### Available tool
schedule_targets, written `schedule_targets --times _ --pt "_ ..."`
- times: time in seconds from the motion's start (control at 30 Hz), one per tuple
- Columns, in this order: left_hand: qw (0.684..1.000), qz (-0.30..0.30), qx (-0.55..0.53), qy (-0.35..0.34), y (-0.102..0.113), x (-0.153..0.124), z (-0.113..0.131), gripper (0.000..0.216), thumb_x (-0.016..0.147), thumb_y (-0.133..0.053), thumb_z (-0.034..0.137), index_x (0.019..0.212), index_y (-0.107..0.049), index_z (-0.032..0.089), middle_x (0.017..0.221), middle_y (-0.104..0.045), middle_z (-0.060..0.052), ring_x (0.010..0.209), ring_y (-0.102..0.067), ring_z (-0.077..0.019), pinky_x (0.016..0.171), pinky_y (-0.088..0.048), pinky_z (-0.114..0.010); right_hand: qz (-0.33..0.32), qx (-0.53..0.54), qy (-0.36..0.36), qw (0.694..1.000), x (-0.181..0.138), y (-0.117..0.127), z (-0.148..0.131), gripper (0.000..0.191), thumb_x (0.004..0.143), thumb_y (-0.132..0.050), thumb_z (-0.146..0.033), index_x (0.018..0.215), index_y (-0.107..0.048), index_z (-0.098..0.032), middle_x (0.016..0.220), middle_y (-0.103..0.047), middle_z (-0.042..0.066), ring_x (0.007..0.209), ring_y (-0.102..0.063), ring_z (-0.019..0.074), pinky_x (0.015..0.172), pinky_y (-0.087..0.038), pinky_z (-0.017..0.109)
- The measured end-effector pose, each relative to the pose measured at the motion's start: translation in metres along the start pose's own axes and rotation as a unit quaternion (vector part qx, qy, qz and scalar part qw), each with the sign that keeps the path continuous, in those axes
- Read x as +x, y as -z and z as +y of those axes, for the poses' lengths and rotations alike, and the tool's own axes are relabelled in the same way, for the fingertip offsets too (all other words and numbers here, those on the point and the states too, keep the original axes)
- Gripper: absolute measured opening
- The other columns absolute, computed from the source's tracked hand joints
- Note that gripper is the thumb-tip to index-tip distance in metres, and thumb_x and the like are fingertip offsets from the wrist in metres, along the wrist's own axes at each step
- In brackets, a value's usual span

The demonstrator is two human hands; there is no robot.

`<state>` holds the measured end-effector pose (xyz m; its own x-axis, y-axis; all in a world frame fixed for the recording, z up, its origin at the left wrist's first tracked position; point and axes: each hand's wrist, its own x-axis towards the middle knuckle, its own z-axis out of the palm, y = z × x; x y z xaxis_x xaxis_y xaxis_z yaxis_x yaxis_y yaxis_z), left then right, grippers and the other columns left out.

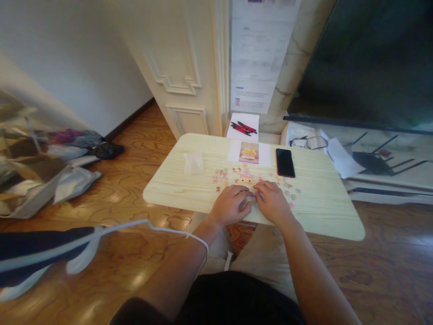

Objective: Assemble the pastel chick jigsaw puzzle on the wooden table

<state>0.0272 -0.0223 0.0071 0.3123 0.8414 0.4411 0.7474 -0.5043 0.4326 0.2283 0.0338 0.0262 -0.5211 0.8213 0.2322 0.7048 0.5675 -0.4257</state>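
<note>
Both hands rest close together near the front edge of a small pale wooden table. My left hand has its fingers curled down onto the tabletop. My right hand is beside it, fingertips pinched together at a small puzzle piece between the two hands. Several loose pink and orange puzzle pieces lie scattered around them, and a partly joined yellow patch sits just beyond the fingers. A reference picture on white paper lies further back.
A black phone lies right of the picture, a clear plastic bag to its left. Red and black pens rest on paper behind the table. Glasses lie at the right. Bags and clothes are piled on the floor at the left.
</note>
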Motion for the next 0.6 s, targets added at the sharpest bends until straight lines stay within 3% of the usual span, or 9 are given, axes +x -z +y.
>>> schedule_targets --times 0.3,0.47,0.6 --pt "0.994 -0.084 -0.005 -0.065 0.006 -0.002 0.002 0.05 0.088 -0.068 0.034 0.137 -0.065 0.024 0.137 -0.07 -0.008 0.122 -0.063 -0.0281 0.105 -0.052 -0.048 -0.027 -0.05 -0.016 0.998 0.003 0.016 0.002 0.032 0.097 -0.051 -0.011 0.115 -0.076 -0.02 0.124 -0.074 0.008 0.119 -0.061 0.0262 0.107 -0.046 0.041" --pt "0.995 -0.084 -0.011 -0.051 0.004 -0.004 0.001 0.043 0.089 -0.068 0.04 0.13 -0.07 0.025 0.138 -0.07 -0.006 0.127 -0.061 -0.0294 0.111 -0.048 -0.048 -0.025 -0.07 -0.003 0.997 0.047 0.019 -0.011 0.03 0.098 -0.056 -0.018 0.12 -0.076 -0.018 0.122 -0.074 0.011 0.117 -0.063 0.0259 0.107 -0.046 0.039" --pt "0.996 -0.075 -0.02 -0.041 0.003 -0.005 0.001 0.041 0.089 -0.068 0.04 0.126 -0.07 0.024 0.137 -0.071 -0.005 0.128 -0.061 -0.0279 0.112 -0.047 -0.046 -0.046 -0.075 0.041 0.995 0.092 0.003 -0.03 0.029 0.101 -0.057 -0.023 0.122 -0.076 -0.016 0.122 -0.074 0.012 0.119 -0.063 0.0245 0.11 -0.044 0.037"
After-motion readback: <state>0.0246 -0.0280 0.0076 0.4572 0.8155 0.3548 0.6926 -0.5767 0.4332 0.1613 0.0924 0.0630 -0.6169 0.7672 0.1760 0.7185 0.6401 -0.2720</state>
